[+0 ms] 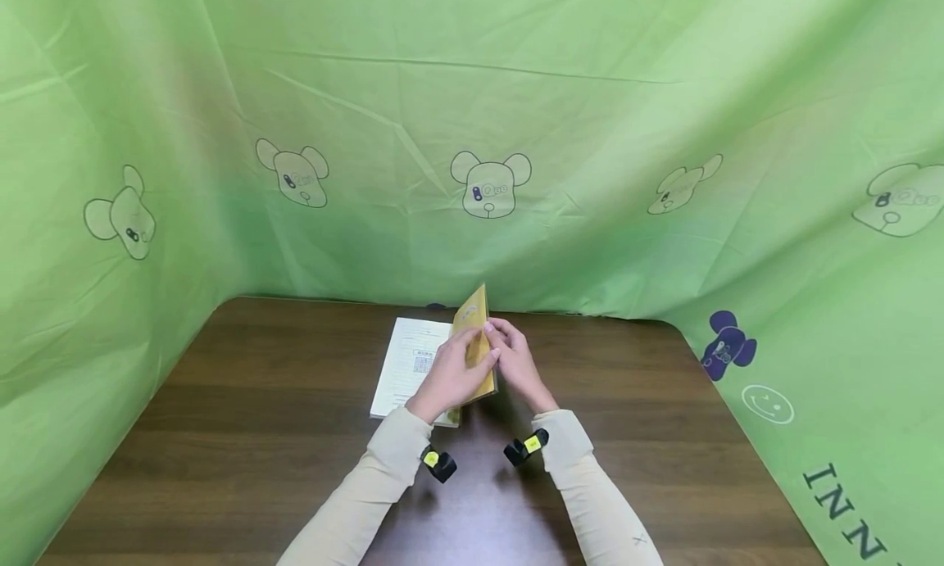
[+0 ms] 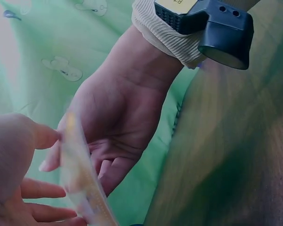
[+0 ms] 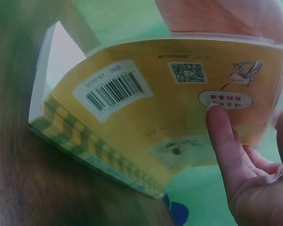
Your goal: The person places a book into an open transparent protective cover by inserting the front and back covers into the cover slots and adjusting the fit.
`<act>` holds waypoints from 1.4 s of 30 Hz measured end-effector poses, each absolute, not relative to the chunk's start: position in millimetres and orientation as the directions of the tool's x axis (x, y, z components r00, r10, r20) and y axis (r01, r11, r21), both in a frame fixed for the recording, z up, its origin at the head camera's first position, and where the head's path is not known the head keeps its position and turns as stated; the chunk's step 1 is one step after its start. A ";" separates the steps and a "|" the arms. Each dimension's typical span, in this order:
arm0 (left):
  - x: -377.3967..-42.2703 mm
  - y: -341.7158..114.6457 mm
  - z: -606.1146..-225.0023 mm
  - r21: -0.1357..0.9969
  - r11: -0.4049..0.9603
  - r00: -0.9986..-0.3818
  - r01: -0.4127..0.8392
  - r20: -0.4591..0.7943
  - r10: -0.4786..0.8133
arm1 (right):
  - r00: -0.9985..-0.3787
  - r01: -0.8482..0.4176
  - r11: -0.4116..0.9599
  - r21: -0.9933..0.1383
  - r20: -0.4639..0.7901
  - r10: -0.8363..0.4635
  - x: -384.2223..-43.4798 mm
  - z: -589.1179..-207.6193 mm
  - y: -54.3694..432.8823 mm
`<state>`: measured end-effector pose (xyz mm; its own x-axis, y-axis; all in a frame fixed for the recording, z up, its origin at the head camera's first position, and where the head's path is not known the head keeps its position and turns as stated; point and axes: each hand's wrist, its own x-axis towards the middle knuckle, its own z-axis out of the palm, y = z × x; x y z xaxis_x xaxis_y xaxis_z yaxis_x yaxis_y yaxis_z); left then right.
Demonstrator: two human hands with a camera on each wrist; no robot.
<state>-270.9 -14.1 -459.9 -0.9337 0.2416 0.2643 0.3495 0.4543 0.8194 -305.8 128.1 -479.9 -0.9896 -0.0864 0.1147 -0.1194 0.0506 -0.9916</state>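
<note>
A thick book (image 1: 413,361) with white pages lies open on the table. Its yellow cover (image 3: 179,108) stands raised, showing a barcode and a QR code on the outer face, with clear film along its edges. The left hand (image 1: 457,369) is on the inner side of the cover, its thumb and fingers at the free edge. From the other side, the right hand (image 1: 516,357) pinches that edge, one finger (image 3: 221,141) lying along the printed face. In the left wrist view, the blurred cover (image 2: 82,174) stands edge-on between both hands and partly hides the right fingers.
The brown wooden table (image 1: 258,435) extends around the book. A green cloth (image 1: 369,222) printed with bear heads hangs behind and at both sides. Black wrist cameras (image 1: 442,465) sit by the cuffs of the cream sleeves (image 1: 354,509).
</note>
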 end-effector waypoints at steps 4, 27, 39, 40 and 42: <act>-271.1 -18.9 -456.2 0.855 0.416 -0.948 0.311 0.245 0.204 | -0.984 -0.141 0.034 -0.989 0.136 -0.117 -305.3 -478.5 123.0; -278.3 -87.6 -456.3 0.872 0.395 -0.955 0.288 0.290 0.056 | -0.890 -0.201 0.362 -0.910 0.016 -0.456 -336.9 -497.2 106.5; -279.6 -116.3 -471.6 0.777 0.627 -0.998 0.050 0.065 -0.002 | -0.803 -0.392 0.662 -0.639 -0.114 -0.585 -343.5 -507.2 104.4; -280.1 -117.6 -474.8 0.749 0.661 -0.998 0.040 0.057 -0.004 | -0.801 -0.396 0.664 -0.634 -0.115 -0.588 -343.7 -508.5 104.7; -280.6 -119.4 -481.2 0.692 0.721 -0.998 0.037 0.057 -0.003 | -0.798 -0.409 0.660 -0.631 -0.104 -0.594 -344.3 -511.2 105.3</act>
